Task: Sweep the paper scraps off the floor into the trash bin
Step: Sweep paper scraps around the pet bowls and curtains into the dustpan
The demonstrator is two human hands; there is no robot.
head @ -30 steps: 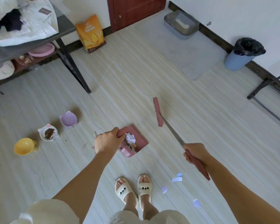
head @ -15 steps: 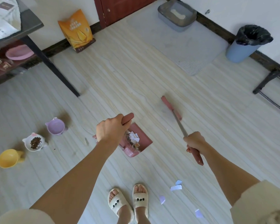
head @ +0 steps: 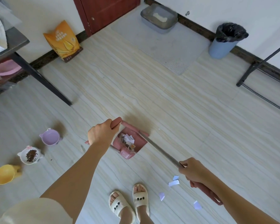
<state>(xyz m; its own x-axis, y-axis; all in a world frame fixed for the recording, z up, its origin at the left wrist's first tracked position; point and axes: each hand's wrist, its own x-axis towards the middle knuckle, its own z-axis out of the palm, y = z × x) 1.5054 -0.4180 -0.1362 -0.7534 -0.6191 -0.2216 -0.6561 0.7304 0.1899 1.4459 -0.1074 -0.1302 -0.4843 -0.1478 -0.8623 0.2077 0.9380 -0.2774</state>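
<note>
Pale wood-grain floor (head: 176, 110) fills the room, running up to white walls and a dark red door (head: 107, 12) at the far side. Near the middle, the left hand (head: 100, 134) is curled round the pink handle of the dustpan (head: 129, 143), which sits just right of it with white scraps heaped inside. The right hand (head: 194, 172), near and to the right, grips the broom (head: 160, 150) where the metal shaft meets its pink grip; the shaft slants far-left and its head end crosses the dustpan's far right edge. More paper scraps (head: 174, 182) lie loose on the floor just left of and below the right hand, some nearer, beside two feet in cream slippers (head: 129, 202). Left of the dustpan stand a lilac bowl (head: 50, 136), a white bowl (head: 31, 155) of brown kibble and a yellow cup (head: 5, 174), in a line toward the near left. Farther left, a dark tabletop (head: 14, 41) on black legs has a pink dish (head: 6, 68) on the shelf under it. An orange bag (head: 63, 41) leans on the far wall beside the door. A grey mat (head: 168, 50) lies far right of centre, with a grey tray (head: 158, 19) at its far end. The bin (head: 225, 41), blue with a black liner, stands against the far right wall, well apart from the dustpan.
</note>
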